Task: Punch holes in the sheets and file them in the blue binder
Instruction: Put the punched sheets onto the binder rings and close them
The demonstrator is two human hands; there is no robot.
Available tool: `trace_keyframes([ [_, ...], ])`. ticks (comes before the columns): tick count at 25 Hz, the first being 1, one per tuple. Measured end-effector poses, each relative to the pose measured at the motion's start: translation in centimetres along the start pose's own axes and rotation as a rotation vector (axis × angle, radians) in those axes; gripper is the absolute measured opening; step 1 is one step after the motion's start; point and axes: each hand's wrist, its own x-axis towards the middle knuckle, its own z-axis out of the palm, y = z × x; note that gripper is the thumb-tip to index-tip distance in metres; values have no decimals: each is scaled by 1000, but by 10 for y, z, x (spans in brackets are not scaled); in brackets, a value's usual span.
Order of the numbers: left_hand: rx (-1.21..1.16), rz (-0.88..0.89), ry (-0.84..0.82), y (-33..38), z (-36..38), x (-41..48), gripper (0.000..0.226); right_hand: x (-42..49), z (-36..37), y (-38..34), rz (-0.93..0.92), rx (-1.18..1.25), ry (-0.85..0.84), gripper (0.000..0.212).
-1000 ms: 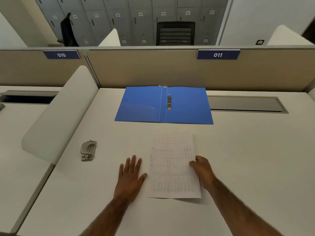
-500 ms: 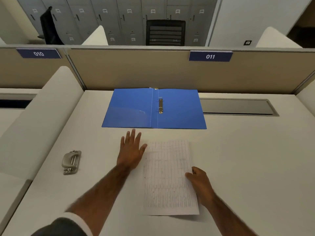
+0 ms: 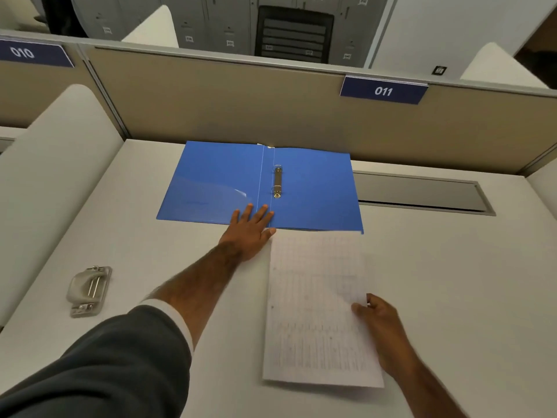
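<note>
Binder (image 3: pixel 313 191) open (L hand (image 3: pixel 250 229) on edge), R hand (image 3: pixel 381 330) pinching sheets (image 3: pixel 316 312).

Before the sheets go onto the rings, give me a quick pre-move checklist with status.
1. Blue plastic binder lying open and flat on the desk: ok.
2. Metal ring mechanism exposed, nothing on it: ok. Rings open or shut: cannot tell.
3. Printed white paper sheets punched: small dark marks show along the left edge, but blurred: cannot tell.
4. Right hand on the sheets' right edge: ok.
5. Left hand flat, fingers on the binder's near edge, steadying it: ok.
6. Grey metal hole punch clear of the path, at far left: ok.
</note>
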Motion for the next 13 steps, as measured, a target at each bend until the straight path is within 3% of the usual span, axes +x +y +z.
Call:
trace_keyframes([
  [5, -29, -40, 38, 28, 20, -38, 88, 37, -41, -44, -27, 89, 54, 18],
  [13, 23, 13, 78, 52, 58, -124, 81, 78, -39, -74, -76, 21, 4, 19],
])
